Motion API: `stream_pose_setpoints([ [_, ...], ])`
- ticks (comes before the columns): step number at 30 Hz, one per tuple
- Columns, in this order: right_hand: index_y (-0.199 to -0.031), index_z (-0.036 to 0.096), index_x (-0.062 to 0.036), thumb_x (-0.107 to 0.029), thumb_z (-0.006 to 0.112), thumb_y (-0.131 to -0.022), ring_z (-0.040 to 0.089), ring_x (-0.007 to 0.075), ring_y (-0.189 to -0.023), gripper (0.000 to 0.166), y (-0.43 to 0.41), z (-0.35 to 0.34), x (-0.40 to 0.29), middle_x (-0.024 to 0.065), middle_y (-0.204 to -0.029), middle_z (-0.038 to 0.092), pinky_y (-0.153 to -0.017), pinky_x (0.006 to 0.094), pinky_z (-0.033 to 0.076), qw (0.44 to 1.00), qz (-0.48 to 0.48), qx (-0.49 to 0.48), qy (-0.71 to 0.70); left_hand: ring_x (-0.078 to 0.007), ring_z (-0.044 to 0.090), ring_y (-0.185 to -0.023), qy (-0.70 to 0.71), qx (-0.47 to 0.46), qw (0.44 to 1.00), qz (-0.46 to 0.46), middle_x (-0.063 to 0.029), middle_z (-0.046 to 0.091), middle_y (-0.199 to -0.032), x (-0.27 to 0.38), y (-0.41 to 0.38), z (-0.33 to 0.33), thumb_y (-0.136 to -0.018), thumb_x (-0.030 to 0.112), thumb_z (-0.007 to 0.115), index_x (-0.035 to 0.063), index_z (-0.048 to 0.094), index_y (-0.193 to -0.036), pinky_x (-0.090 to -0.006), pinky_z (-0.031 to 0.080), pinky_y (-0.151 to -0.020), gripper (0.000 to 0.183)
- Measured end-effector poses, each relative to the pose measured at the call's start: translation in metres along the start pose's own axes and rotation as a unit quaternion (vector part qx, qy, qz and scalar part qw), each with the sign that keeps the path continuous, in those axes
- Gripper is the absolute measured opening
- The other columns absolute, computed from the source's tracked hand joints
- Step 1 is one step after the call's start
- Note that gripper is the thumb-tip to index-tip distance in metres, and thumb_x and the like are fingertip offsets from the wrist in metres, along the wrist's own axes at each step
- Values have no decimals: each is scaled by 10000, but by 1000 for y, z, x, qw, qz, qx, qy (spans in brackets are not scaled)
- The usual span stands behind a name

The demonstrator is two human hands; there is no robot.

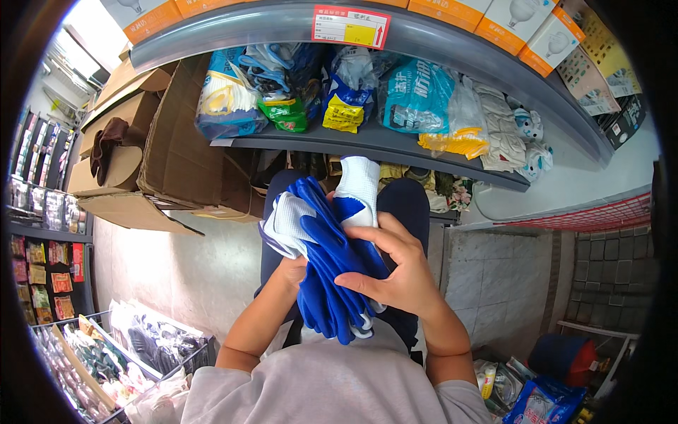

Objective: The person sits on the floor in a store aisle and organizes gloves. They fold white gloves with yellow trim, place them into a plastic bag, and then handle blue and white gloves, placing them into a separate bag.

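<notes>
A bundle of blue-coated work gloves (339, 265) with white knitted cuffs is held over my lap. My left hand (295, 271) grips the bundle from its left side; most of its fingers are hidden beneath the gloves. On the other side, my right hand (400, 267) has its thumb and fingers on the blue palms. One white knitted cuff (358, 177) points up toward the shelf, and another cuff (290, 222) folds out to the left. White fingertips of a glove (363, 328) show at the bundle's lower end.
Ahead, a grey metal shelf (328, 139) carries bagged gloves (418, 95) and other packets. Open cardboard boxes (177, 138) stand at left. Boxed light bulbs (519, 21) line the upper shelf. Bins of packaged goods (159, 339) are at lower left, and a blue packet (540, 400) lies at lower right.
</notes>
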State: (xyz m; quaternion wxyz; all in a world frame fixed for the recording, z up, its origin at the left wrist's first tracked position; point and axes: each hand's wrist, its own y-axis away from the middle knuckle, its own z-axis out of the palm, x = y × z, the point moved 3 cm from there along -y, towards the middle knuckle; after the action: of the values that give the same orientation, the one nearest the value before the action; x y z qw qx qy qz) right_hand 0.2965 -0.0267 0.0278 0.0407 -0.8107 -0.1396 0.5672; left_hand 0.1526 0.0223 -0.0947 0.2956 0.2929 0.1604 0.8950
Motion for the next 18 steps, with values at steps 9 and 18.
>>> stream_pose_setpoints([
  [9,-1088,671,36,-129,629,-958,533,52,-774,214,4,5,21,20,-899,586,-651,193,420,981,74,41,-175,-258,555,-1204,-2,-183,982,55,-93,525,-1336,-1,-12,-43,-693,327,825,126,331,-1458,-426,460,-1038,932],
  [18,-1050,648,2,-62,569,-982,555,48,-817,122,-2,17,32,56,-1006,640,-694,178,439,900,166,147,-374,-272,546,-1232,-1,-175,983,46,-100,517,-1373,1,-5,-34,-650,289,859,130,355,-1463,-434,446,-1059,970],
])
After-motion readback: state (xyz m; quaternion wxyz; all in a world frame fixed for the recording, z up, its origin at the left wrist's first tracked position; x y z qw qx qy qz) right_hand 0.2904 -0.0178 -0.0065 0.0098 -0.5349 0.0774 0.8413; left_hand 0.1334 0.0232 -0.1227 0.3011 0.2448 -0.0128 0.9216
